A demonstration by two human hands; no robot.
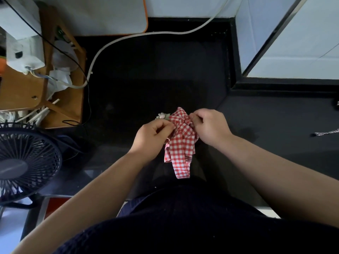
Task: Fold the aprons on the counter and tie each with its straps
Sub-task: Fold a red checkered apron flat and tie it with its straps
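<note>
**Operator:** Where is the workpiece?

**Technician:** The red-and-white checked cloth apron (181, 142) is bunched into a compact bundle on the matt black counter (146, 79), near the middle of its front edge. Its long axis runs from the back edge toward the front edge. A looped checked strap (180, 169) trails from the near end toward the person.

**Operator:** Hand status?

**Technician:** Both are grasping. The left hand (153, 137) pinches fabric on the bundle's left side, fingers curled. The right hand (209, 127) pinches the gathered, knot-like bunch at the far end, from the right. The bundle lies directly between the hands. Both are in contact, so neither is nearer.

**Operator:** Step in hand?

**Technician:** Judged as tying. The cloth looks folded, and a knot appears to be forming or tightening at the far end. The coming pull probably runs crosswise to the long axis, with the hands drawing apart.

**Operator:** Material notes?

**Technician:** Thin, soft woven cloth, creased. It is likely to slacken if tension drops. A small pale flower-shaped trim (161, 115) touches the bundle's far left. Whether it is attached cannot be determined.
</note>
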